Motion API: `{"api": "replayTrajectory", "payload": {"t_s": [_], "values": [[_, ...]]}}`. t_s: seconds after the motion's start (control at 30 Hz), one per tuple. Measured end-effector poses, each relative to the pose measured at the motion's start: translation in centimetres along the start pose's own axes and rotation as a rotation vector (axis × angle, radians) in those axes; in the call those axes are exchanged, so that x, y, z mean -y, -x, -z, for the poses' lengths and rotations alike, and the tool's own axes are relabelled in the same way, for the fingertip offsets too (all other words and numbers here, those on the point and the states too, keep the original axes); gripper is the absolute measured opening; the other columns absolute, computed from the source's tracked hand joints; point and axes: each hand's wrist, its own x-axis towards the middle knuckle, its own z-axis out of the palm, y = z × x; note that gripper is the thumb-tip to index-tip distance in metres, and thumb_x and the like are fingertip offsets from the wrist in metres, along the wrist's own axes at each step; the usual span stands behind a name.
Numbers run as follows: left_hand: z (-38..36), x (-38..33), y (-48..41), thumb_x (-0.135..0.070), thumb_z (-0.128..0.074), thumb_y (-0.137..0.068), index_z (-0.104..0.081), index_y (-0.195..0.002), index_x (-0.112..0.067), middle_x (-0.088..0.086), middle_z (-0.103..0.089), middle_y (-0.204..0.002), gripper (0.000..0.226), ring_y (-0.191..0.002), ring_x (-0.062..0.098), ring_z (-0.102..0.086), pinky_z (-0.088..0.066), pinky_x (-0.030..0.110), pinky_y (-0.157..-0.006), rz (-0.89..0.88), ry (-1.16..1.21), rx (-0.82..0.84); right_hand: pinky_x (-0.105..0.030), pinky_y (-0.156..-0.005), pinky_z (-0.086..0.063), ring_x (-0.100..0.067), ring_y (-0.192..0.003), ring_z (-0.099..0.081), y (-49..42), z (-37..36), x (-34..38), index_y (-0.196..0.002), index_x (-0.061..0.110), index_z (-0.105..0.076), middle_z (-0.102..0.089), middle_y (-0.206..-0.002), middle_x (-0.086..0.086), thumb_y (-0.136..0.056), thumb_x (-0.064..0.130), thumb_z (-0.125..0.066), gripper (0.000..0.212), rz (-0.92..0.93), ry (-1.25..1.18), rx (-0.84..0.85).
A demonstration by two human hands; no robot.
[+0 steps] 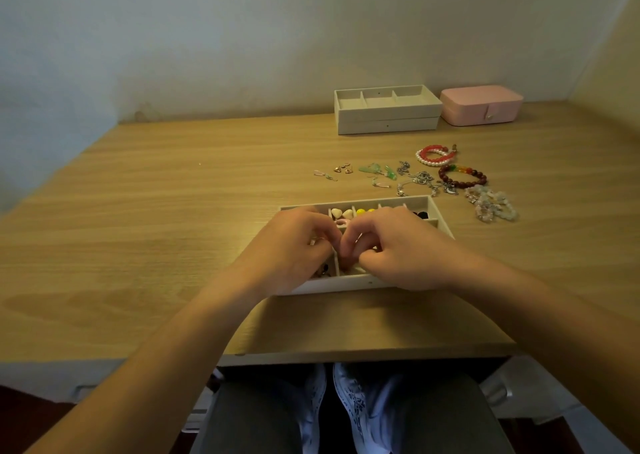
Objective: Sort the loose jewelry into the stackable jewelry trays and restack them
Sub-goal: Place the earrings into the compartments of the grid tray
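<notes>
Holding yellow beads point(365, 211), pale stones point(341, 214): divided tray point(346, 284).

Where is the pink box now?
In the head view, the pink box sits at the far right of the table, near the wall, just to the right of the stacked white trays.

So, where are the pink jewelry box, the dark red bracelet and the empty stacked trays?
pink jewelry box point(481, 97): head view, its lid.
dark red bracelet point(482, 178): head view, its right beads.
empty stacked trays point(388, 118): head view, front wall.
</notes>
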Motion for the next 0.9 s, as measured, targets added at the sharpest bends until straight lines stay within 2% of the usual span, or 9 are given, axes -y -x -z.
{"api": "replayTrajectory", "payload": {"t_s": [0.1,0.2,0.27,0.33,0.43,0.53,0.7,0.8,0.9], "values": [[0.1,0.0,-0.1,-0.007,-0.061,-0.083,-0.074,-0.078,-0.032,-0.014,-0.061,-0.084,0.028,-0.068,-0.008,-0.05,-0.031,0.013,-0.06,0.022,0.048,-0.012,-0.03,-0.067,-0.059,-0.006,-0.073,-0.069,-0.1,0.0,0.0,-0.083,0.032,-0.072,-0.075,-0.08,0.009,-0.082,0.003,-0.057,0.033,0.012,-0.01,-0.02],[0.8,-0.1,-0.4,-0.007,-0.062,-0.085,-0.076,-0.08,-0.028,-0.013,-0.064,-0.083,0.025,-0.068,-0.005,-0.052,-0.035,0.013,-0.059,0.025,0.111,-0.02,-0.017,-0.053,-0.049,0.001,-0.063,-0.065,-0.3,0.7,-0.2,-0.088,0.022,-0.074,-0.076,-0.081,0.008,-0.085,-0.001,-0.056,0.029,0.021,-0.106,-0.08],[1.5,-0.1,-1.2,-0.009,-0.063,-0.087,-0.077,-0.081,-0.028,-0.009,-0.068,-0.084,0.025,-0.066,0.0,-0.055,-0.041,0.018,-0.061,0.038,0.149,-0.032,-0.016,-0.048,-0.042,0.0,-0.051,-0.057,-0.9,1.7,-0.6,-0.088,0.018,-0.072,-0.076,-0.079,0.006,-0.087,-0.004,-0.056,0.027,0.024,-0.162,-0.144],[2.1,0.0,-2.5,-0.009,-0.062,-0.087,-0.076,-0.082,-0.029,-0.007,-0.071,-0.085,0.025,-0.065,0.005,-0.059,-0.045,0.023,-0.059,0.07,0.173,-0.061,-0.015,-0.048,-0.042,0.001,-0.049,-0.054,-2.2,3.0,-1.2,-0.089,0.015,-0.069,-0.076,-0.081,0.002,-0.091,-0.004,-0.056,0.023,0.007,-0.218,-0.225],[2.7,0.2,-5.4,-0.009,-0.06,-0.088,-0.074,-0.083,-0.03,-0.009,-0.067,-0.084,0.026,-0.073,0.005,-0.061,-0.043,0.02,-0.059,0.133,0.143,-0.122,-0.014,-0.053,-0.044,0.004,-0.058,-0.06,-5.1,4.7,-2.3,-0.092,0.014,-0.068,-0.074,-0.088,-0.001,-0.096,-0.002,-0.052,0.023,-0.071,-0.283,-0.363],[2.6,1.2,-8.9,-0.01,-0.061,-0.09,-0.073,-0.089,-0.028,-0.008,-0.064,-0.088,0.022,-0.078,0.004,-0.058,-0.042,0.017,-0.06,0.19,0.14,-0.146,-0.02,-0.055,-0.048,-0.01,-0.074,-0.062,-8.7,5.9,-4.1,-0.096,0.016,-0.071,-0.071,-0.094,-0.001,-0.098,-0.001,-0.049,0.028,-0.183,-0.305,-0.409],[1.6,3.8,-14.5,-0.006,-0.064,-0.092,-0.071,-0.097,-0.024,0.0,-0.068,-0.095,0.02,-0.084,0.007,-0.062,-0.048,0.018,-0.066,0.276,0.158,-0.159,-0.021,-0.067,-0.05,-0.013,-0.095,-0.063,-14.7,6.4,-7.0,-0.104,0.02,-0.073,-0.068,-0.102,0.0,-0.097,-0.007,-0.053,0.034,-0.246,-0.192,-0.335],[1.1,5.0,-17.0,-0.007,-0.065,-0.093,-0.069,-0.09,-0.027,0.0,-0.069,-0.093,0.021,-0.082,0.008,-0.063,-0.046,0.02,-0.063,0.277,0.184,-0.16,-0.018,-0.07,-0.05,-0.012,-0.097,-0.064,-17.5,6.8,-8.4,-0.106,0.021,-0.075,-0.069,-0.101,0.003,-0.097,-0.003,-0.06,0.03,-0.208,-0.088,-0.295],[0.3,6.1,-18.8,-0.008,-0.064,-0.094,-0.068,-0.089,-0.028,-0.002,-0.067,-0.093,0.021,-0.085,0.01,-0.063,-0.048,0.02,-0.067,0.261,0.192,-0.172,-0.015,-0.07,-0.048,-0.008,-0.096,-0.063,-19.5,7.4,-9.2,-0.108,0.022,-0.076,-0.069,-0.104,0.006,-0.096,0.005,-0.066,0.023,-0.157,0.01,-0.202]]}}
